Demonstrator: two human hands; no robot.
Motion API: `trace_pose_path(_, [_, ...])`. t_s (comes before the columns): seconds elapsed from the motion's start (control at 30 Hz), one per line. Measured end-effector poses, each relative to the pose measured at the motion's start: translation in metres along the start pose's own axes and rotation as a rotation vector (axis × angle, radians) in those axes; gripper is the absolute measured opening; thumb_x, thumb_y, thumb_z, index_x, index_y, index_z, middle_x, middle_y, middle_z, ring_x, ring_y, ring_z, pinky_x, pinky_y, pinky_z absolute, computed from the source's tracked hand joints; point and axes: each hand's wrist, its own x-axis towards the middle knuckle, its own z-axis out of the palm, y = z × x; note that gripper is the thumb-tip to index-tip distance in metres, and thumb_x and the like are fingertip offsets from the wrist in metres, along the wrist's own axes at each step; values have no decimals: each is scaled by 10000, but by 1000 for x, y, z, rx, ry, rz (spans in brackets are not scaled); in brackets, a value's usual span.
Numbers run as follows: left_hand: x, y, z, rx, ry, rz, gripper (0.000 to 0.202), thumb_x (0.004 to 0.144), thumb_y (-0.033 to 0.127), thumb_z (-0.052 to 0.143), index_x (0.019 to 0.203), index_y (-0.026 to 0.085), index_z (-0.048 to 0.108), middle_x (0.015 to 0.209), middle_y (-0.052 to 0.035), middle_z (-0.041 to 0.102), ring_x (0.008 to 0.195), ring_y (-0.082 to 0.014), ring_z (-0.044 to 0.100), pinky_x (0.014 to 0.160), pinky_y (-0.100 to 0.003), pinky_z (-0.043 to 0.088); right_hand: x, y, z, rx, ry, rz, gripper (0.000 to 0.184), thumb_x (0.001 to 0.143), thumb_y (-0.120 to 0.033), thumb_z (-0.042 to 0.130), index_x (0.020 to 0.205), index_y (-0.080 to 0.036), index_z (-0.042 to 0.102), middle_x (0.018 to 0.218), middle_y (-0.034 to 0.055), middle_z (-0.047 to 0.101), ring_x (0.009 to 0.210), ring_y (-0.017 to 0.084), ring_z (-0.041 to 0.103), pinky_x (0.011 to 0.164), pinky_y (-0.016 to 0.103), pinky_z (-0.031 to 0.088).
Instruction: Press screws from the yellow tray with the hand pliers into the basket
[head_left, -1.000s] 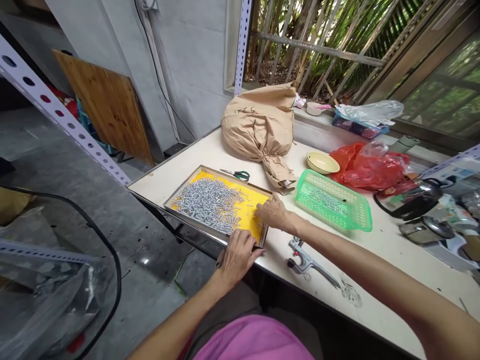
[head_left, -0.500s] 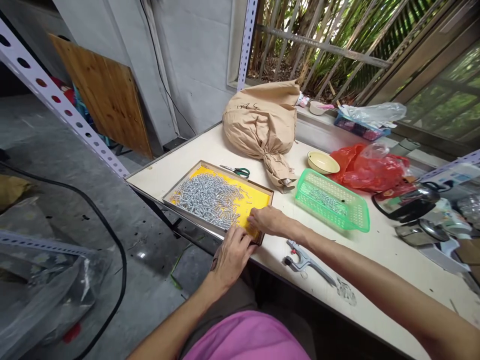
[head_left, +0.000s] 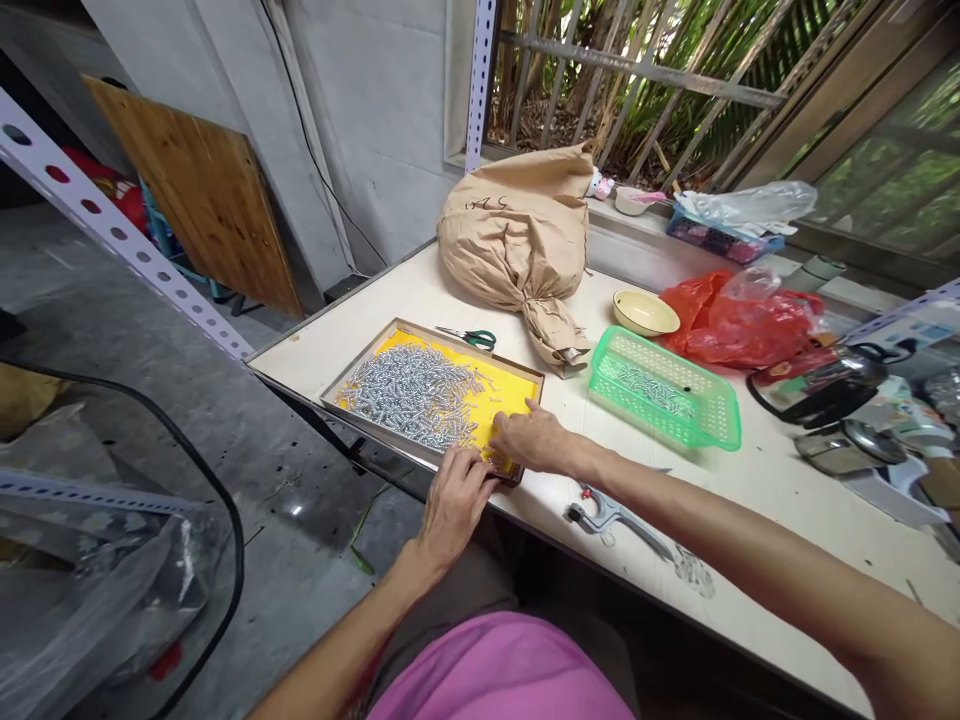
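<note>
A shallow tray [head_left: 360,441] with a yellow bottom lies at the table's near edge, heaped on its left with small silvery metal pieces [head_left: 409,395] that look like screws or pins. My right hand [head_left: 531,440] reaches into the right part of the tray, its fingers bent down at the yellow bottom; the fingertips are hidden. At the near rim, my left hand [head_left: 454,505] has its fingers curled together, close to the right fingertips. What either hand pinches is too small to make out. Several loose pieces lie scattered between the heap and my right hand.
Scissors [head_left: 476,338] lie behind the tray. A green perforated basket [head_left: 705,400] holds more metal pieces. A grey clamp-like tool [head_left: 619,518] lies below my right forearm. Further back are a tied brown paper bag [head_left: 517,230], a cream bowl [head_left: 646,312], red plastic bags [head_left: 742,320] and a kettle [head_left: 829,390].
My right hand has shifted slightly within the tray, its fingers a little more spread at the knuckles. The left hand stays at the near rim. The whole view has moved slightly.
</note>
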Motion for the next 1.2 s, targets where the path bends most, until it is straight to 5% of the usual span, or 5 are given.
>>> trace_pose_path(0.3, [0, -1, -3, 38, -75, 19, 83, 873, 170, 544, 943, 195, 582, 941, -51, 579, 977, -216, 538, 995, -455, 434, 3, -2, -8, 93, -41, 40, 335, 955, -313, 373, 1170, -96, 509, 1057, 201, 667, 1027, 277, 628, 951, 431, 373])
trace_pose_path(0.47, [3, 2, -4, 42, -68, -1, 87, 871, 156, 533, 920, 203, 588, 926, -53, 580, 964, -223, 543, 916, -431, 486, 3, 2, -9, 171, -37, -17, 383, 971, -348, 318, 1262, -136, 449, 1069, 170, 671, 967, 247, 649, 775, 328, 461])
trace_pose_path(0.7, [1, 1, 0, 33, -43, 8, 112, 864, 133, 532, 926, 209, 587, 944, -44, 585, 969, -214, 552, 1028, -474, 413, 2, -4, -10, 184, -112, 51, 387, 927, -314, 425, 1256, -118, 484, 1093, 209, 657, 995, 297, 636, 774, 368, 469])
trace_pose_path(0.9, [1, 1, -2, 27, -64, 2, 75, 880, 179, 534, 915, 206, 594, 923, -41, 581, 948, -210, 549, 1019, -465, 419, 4, 7, -14, 318, 86, 36, 479, 957, -315, 345, 1396, -124, 323, 1200, 175, 624, 1073, 240, 606, 817, 300, 450])
trace_pose_path(1.2, [0, -1, -2, 16, -64, 12, 114, 892, 154, 509, 968, 201, 580, 966, -45, 587, 988, -210, 547, 1012, -452, 421, 3, -10, -3, 294, 35, 47, 576, 914, -331, 399, 1435, -125, 264, 1097, 182, 669, 988, 277, 642, 781, 355, 462])
